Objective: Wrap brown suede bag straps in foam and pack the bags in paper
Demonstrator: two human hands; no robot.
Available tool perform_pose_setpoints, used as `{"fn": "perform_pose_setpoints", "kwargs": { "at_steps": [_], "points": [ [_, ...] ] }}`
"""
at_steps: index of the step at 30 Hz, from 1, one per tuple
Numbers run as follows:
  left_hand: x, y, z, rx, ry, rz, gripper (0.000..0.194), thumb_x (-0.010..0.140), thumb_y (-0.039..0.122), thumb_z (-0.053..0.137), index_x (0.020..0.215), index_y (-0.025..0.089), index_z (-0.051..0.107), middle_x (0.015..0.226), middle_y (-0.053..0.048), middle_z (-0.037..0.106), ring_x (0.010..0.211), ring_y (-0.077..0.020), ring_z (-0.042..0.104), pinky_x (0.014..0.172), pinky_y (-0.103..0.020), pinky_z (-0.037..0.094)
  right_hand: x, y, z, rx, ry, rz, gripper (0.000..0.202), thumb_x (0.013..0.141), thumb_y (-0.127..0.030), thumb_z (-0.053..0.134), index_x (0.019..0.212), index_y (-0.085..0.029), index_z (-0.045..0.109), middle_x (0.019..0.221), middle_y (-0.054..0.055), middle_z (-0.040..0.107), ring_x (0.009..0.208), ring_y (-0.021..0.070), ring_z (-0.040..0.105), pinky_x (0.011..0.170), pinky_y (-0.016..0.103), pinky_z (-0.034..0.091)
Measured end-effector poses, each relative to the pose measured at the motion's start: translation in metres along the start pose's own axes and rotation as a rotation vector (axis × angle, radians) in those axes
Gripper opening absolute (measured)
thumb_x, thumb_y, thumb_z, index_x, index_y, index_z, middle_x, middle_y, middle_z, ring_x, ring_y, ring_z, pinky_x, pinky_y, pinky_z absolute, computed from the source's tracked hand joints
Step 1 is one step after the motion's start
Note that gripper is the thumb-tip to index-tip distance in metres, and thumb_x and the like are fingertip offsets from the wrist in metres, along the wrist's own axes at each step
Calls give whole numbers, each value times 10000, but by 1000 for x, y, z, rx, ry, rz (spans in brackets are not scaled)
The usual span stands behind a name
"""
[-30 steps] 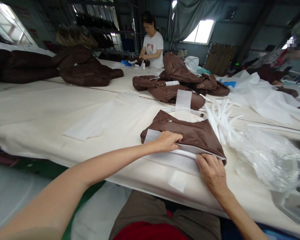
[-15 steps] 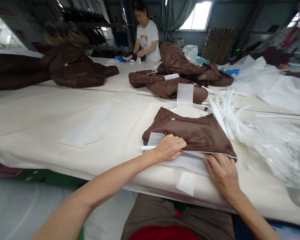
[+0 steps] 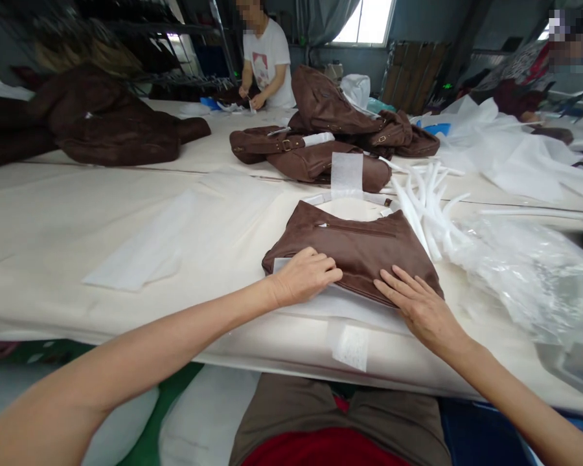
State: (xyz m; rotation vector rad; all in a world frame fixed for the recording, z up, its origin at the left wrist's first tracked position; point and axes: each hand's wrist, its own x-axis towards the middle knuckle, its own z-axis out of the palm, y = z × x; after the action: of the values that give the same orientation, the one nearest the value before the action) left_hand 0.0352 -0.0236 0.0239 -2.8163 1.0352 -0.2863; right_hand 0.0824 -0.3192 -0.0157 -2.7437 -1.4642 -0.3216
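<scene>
A brown leather bag (image 3: 354,243) with a zipper lies flat near the table's front edge, white sheet showing beneath its lower edge. My left hand (image 3: 308,275) is closed at the bag's lower left edge, its fingers pinched on that edge beside a bit of white sheet. Fingers spread, my right hand (image 3: 418,304) lies flat on the bag's lower right part. The wrapped strap (image 3: 320,197) curves above the bag, partly under a small white sheet (image 3: 346,173).
Brown bags (image 3: 320,155) are piled behind, more (image 3: 121,123) at the left. White foam strips (image 3: 425,207) and clear plastic (image 3: 534,278) lie to the right. Thin white sheets (image 3: 140,252) rest at the left. A person (image 3: 267,61) works across the table.
My right hand has let go of the bag's lower edge and now rests open on top of it. The edge there has come down. The whole view has shifted, moving things leftward.
</scene>
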Motion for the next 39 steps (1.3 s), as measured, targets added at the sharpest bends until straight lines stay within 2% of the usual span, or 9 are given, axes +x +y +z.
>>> {"fn": "perform_pose_setpoints", "kwargs": {
  "at_steps": [7, 11, 16, 21, 24, 27, 30, 33, 39],
  "points": [
    [-20, -23, -38, 17, -255, -157, 270, 824, 255, 689, 1037, 219, 528, 964, -24, 604, 822, -187, 561, 556, -307, 315, -9, 12, 0, 130, 25, -21, 542, 965, -97, 319, 1448, -299, 460, 1491, 31, 479, 1408, 281, 391, 1017, 547, 462],
    [-32, -22, -23, 103, -80, -94, 114, 890, 108, 522, 902, 219, 545, 898, -28, 595, 758, -174, 515, 530, -313, 275, -14, 13, 0, 120, 65, -48, 635, 922, -33, 339, 1492, -309, 385, 1532, 33, 423, 1433, 287, 341, 1021, 530, 458],
    [-52, -17, 23, 131, 227, -9, 249, 955, 89, 442, 766, 218, 540, 843, -3, 621, 718, -157, 453, 631, -312, 322, -25, 3, 18, 12, 94, -108, 764, 810, 37, 393, 1486, -318, 395, 1551, 66, 387, 1452, 379, 256, 1024, 644, 370],
    [-61, -16, 25, 19, 207, -81, 167, 906, 105, 503, 800, 211, 574, 926, -23, 646, 868, -191, 506, 714, -314, 380, -26, 1, 23, 16, 69, -137, 719, 828, -7, 428, 1478, -315, 412, 1551, 68, 390, 1444, 408, 244, 1019, 666, 339],
    [-50, -19, -4, -130, 9, -83, 104, 885, 250, 535, 827, 191, 598, 930, -66, 633, 844, -213, 533, 745, -335, 435, -26, 2, 21, 20, 42, -133, 750, 813, -7, 437, 1491, -323, 385, 1560, 66, 375, 1448, 411, 227, 1028, 678, 315],
    [-21, -16, -23, -157, -73, -129, 310, 958, 400, 466, 786, 185, 610, 794, -49, 621, 720, -197, 556, 660, -322, 457, -26, 0, 20, 24, 40, -125, 753, 822, -22, 444, 1499, -342, 362, 1574, 57, 349, 1453, 411, 213, 1029, 679, 311],
    [8, -6, -12, -172, 33, -33, 329, 1002, 398, 404, 1057, 192, 654, 1078, -83, 679, 981, -233, 619, 865, -382, 484, -27, -1, 21, 17, 57, -130, 742, 831, -42, 448, 1500, -350, 357, 1570, 58, 356, 1447, 408, 231, 1024, 677, 317],
    [22, 3, 14, -209, 91, 98, 446, 980, 452, 462, 1386, 269, 492, 1497, -74, 463, 1389, -295, 382, 1139, -553, 271, -26, -1, 22, -19, 97, -152, 747, 815, -35, 442, 1490, -350, 381, 1552, 68, 388, 1438, 408, 250, 1012, 682, 326],
    [19, 3, 29, -306, 32, 96, 635, 931, 572, 498, 1475, 261, 394, 1578, -86, 333, 1479, -298, 231, 1179, -623, 165, -24, 1, 19, -18, 89, -172, 731, 811, -30, 446, 1467, -352, 426, 1537, 62, 416, 1449, 387, 240, 1038, 663, 328]
  ]
}}
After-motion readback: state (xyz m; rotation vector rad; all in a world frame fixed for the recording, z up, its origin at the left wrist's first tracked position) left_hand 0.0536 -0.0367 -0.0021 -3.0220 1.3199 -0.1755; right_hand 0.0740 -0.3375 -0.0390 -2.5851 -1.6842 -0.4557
